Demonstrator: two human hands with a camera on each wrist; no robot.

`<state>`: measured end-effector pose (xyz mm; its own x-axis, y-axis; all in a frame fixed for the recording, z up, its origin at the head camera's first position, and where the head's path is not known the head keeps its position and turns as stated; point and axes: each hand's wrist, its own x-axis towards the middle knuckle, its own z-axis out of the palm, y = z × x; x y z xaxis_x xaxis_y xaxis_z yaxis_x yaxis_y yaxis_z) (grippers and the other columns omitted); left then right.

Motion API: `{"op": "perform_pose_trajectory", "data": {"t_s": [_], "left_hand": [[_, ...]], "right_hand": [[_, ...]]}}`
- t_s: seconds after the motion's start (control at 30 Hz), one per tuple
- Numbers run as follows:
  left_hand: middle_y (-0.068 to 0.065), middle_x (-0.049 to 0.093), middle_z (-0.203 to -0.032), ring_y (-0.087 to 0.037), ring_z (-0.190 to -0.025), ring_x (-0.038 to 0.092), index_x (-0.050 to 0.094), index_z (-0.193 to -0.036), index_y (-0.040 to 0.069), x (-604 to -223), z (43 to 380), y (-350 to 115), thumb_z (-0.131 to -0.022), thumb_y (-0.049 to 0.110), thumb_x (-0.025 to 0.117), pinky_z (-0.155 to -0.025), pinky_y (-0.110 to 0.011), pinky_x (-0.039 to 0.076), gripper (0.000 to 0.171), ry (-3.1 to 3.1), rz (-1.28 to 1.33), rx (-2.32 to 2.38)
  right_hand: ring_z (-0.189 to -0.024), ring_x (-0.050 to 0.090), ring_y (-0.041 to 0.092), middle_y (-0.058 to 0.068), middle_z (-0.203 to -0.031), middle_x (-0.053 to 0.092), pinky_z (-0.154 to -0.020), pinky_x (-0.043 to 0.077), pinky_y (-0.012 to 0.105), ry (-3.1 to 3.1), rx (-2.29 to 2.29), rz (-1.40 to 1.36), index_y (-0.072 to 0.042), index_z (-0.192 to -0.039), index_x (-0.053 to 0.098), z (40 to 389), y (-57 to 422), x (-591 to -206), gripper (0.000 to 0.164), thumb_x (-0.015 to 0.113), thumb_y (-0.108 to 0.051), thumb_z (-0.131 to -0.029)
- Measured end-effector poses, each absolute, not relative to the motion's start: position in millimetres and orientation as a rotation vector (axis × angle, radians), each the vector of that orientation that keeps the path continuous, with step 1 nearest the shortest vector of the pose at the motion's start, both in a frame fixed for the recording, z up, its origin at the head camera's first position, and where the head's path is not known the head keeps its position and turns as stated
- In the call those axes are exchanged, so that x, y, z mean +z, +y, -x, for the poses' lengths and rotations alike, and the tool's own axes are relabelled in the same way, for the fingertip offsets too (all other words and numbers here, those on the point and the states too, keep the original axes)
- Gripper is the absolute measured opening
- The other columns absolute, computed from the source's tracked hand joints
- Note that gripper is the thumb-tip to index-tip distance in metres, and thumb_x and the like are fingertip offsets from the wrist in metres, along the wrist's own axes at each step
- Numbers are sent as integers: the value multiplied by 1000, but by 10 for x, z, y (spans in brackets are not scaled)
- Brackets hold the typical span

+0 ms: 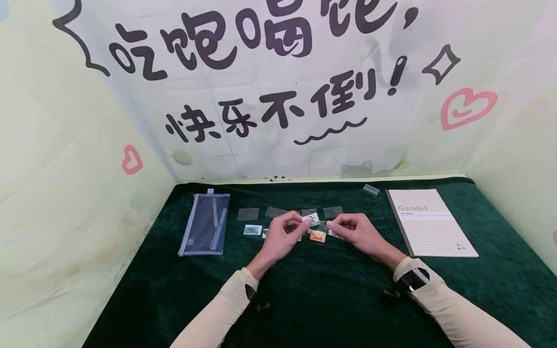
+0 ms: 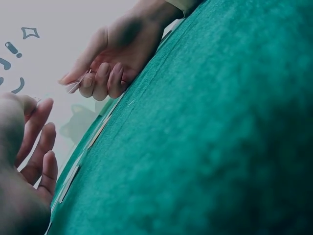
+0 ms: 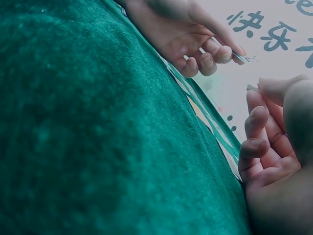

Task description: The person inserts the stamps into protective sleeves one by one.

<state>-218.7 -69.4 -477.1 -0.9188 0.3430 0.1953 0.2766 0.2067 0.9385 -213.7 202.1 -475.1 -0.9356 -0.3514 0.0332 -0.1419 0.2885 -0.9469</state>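
Note:
Between thumb and index finger, my left hand (image 1: 284, 235) pinches a small stamp (image 1: 312, 219) with a dark and green picture on white, raised over the table. My right hand (image 1: 360, 233) pinches a thin clear plastic sleeve (image 1: 322, 225) just right of it; in the left wrist view the sleeve (image 2: 73, 87) juts from the fingertips. The stamp's edge (image 3: 238, 58) shows in the right wrist view. Below the hands lie an orange stamp (image 1: 318, 236) and a blue stamp (image 1: 252, 229). Other stamps are partly hidden behind the hands.
Clear sleeves (image 1: 248, 214) lie in a row behind the stamps on the green cloth (image 1: 330, 299). A zip pouch (image 1: 203, 224) with pens lies at left, a notebook (image 1: 431, 224) at right. A small clear-and-grey object (image 1: 371, 190) lies near the back edge.

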Motion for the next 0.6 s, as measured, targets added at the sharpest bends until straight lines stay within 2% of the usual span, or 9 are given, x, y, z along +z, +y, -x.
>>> {"op": "perform_pose_trajectory", "data": {"t_s": [0.4, 0.6], "left_hand": [[-6, 84, -103, -29, -86, 68, 73, -107, 14, -4747, 2159, -688, -107, 44, 68, -78, -27, 50, 30, 2360, -617, 1840], [-2, 84, -101, -21, -81, 65, 73, -106, 17, -4767, 2163, -687, -107, 44, 68, -76, -27, 50, 28, 2364, -616, 1838]], "right_hand": [[-75, 62, 24, 8, -82, 66, -70, 53, 30, 2372, -1744, 407, -14, -113, 82, 2130, 2032, -4758, 28, 71, -39, -106], [-74, 61, 23, 8, -81, 67, -69, 53, 29, 2351, -1780, 349, -15, -118, 83, 2128, 2031, -4762, 32, 72, -42, -105]]}}
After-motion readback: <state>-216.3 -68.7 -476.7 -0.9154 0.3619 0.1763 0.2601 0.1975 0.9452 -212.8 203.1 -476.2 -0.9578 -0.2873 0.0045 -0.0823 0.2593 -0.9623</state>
